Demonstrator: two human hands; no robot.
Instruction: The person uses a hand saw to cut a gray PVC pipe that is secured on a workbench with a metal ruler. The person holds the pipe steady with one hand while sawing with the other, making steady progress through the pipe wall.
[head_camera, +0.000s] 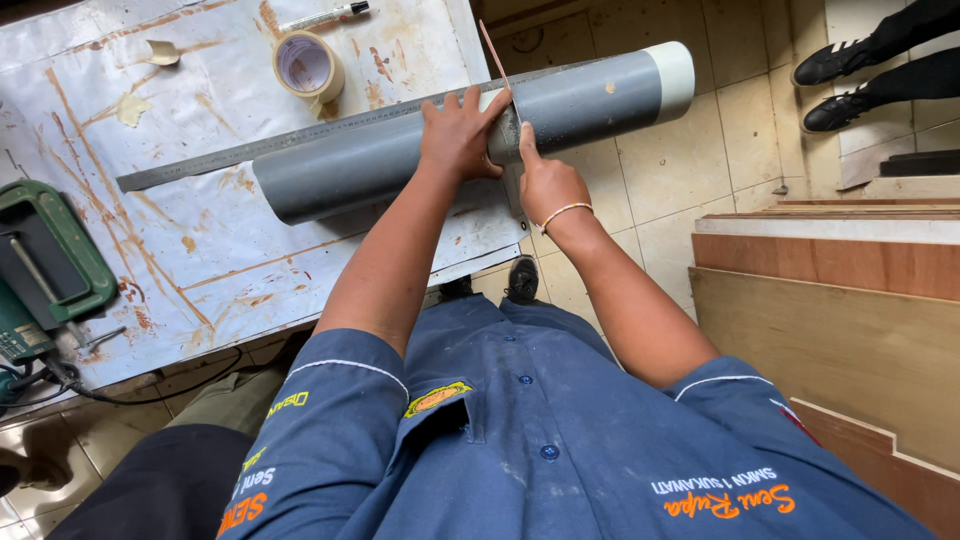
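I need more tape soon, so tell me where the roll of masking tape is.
In the head view, the roll of masking tape lies on the stained table at upper left, just beyond the metal ruler and grey pipe, near a marker.

A worktable (230, 250) covered in white sheeting stained with rusty brown streaks carries everything here. On it lie a grey plastic pipe (370, 160) that overhangs the table edge, a long steel ruler (260, 148) just behind the pipe, a roll of masking tape (307, 66), a marker pen (325, 17) and a green power tool (45, 265) at the left edge.
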